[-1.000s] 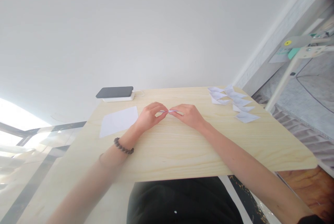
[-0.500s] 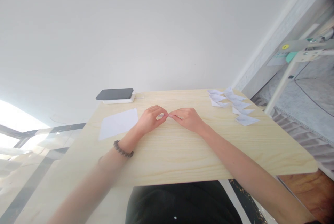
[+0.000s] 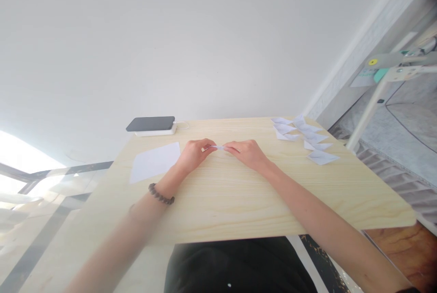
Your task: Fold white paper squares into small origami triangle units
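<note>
Between my hands, over the middle of the table, is a small piece of folded white paper [image 3: 220, 147], mostly hidden by fingers. My left hand [image 3: 197, 152] pinches its left end between thumb and fingers. At the right end, my right hand [image 3: 248, 152] pinches it the same way. A flat white sheet of paper [image 3: 153, 164] lies just left of my left hand. Off to the right, several folded paper boats [image 3: 319, 146] stand in two rows.
A dark-screened phone [image 3: 150, 123] rests on a white block at the table's back left, with a white cable [image 3: 182, 124] beside it. The wooden table [image 3: 232, 211] meets a white wall [image 3: 218, 47]. A metal frame [image 3: 375, 97] stands beyond the right edge.
My fingertips have moved slightly apart, so a short strip of the folded paper now shows between them. The sheet, phone and paper boats have stayed put.
</note>
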Demonstrator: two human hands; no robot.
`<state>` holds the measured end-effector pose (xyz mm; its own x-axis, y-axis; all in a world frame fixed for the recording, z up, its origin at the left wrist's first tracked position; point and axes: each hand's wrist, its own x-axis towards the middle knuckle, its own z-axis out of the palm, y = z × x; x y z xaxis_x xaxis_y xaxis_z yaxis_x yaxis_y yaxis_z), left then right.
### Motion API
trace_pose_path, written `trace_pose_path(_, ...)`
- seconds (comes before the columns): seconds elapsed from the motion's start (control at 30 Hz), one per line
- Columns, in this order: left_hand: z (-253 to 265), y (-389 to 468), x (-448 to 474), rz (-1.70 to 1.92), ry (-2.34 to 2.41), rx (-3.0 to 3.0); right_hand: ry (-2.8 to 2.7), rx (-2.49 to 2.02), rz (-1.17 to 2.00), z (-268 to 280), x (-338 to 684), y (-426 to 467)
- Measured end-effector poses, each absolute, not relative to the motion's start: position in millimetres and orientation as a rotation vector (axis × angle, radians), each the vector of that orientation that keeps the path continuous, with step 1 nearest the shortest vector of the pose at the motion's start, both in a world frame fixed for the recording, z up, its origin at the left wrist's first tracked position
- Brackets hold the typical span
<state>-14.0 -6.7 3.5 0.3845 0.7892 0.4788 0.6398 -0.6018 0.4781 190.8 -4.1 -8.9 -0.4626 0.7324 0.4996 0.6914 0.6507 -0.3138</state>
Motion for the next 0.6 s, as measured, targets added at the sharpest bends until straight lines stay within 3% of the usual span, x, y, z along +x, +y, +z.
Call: trace_pose_path(0.6, -2.5, -1.6, -18.9, 0.93, 1.276, 2.554, -2.164, -1.093, 0.235, -9.0, 192.3, -3.8)
